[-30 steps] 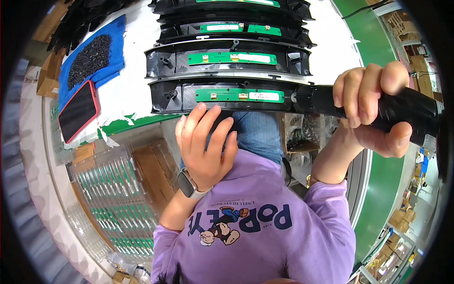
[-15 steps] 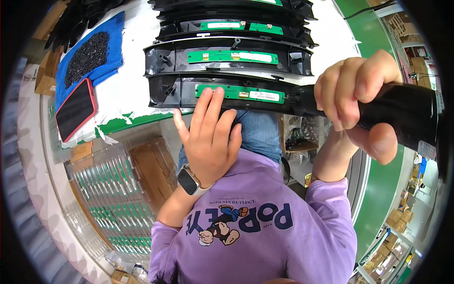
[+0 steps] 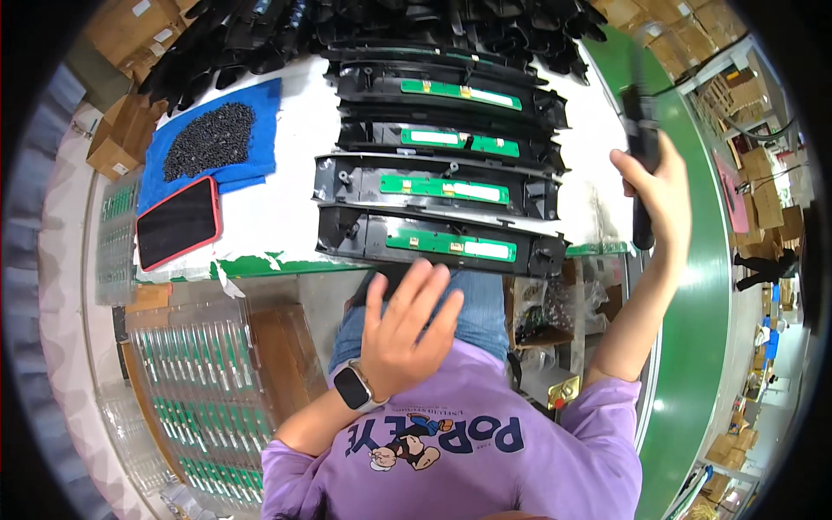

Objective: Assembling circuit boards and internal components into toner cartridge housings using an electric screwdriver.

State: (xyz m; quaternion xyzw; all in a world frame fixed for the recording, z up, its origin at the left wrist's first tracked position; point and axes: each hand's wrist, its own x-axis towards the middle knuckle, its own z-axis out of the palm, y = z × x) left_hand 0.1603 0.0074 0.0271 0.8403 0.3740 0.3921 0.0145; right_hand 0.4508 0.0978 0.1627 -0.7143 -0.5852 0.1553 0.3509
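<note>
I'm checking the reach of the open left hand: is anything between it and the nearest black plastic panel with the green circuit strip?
Nothing visible. The left hand hovers open just below the nearest black plastic panel with the green circuit strip at the table's near edge, with only open space between them.

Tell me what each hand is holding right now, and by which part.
The right hand grips a black stick-shaped power tool around its lower body. The left hand is open, holding nothing.
</note>
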